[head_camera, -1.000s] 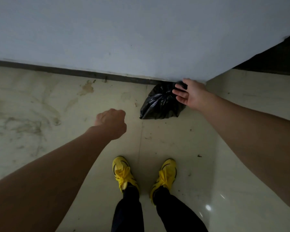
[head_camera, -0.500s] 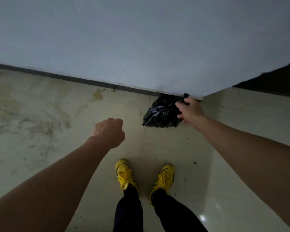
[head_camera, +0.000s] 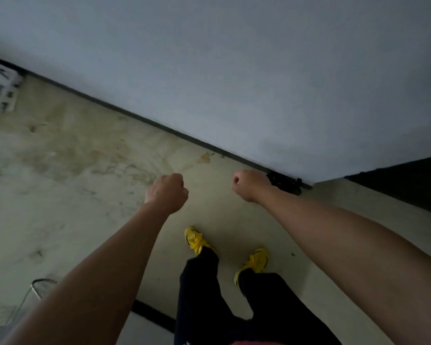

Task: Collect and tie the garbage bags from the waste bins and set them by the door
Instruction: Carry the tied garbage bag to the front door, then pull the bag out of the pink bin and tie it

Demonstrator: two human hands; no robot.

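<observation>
- We log the left hand [head_camera: 167,192] as a closed fist, empty.
- Right hand [head_camera: 249,185]: also a fist, holding nothing.
- Bag [head_camera: 286,184] lies on the floor [head_camera: 85,175] against the wall [head_camera: 234,70], mostly hidden behind our right wrist.

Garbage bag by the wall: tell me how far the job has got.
Looks done: the black bag lies on the floor against the wall, beside a dark opening that may be the door; its knot is hidden. In hand: nothing, the left hand and right hand are curled and empty. Left: whether other bins remain cannot be told.
</observation>
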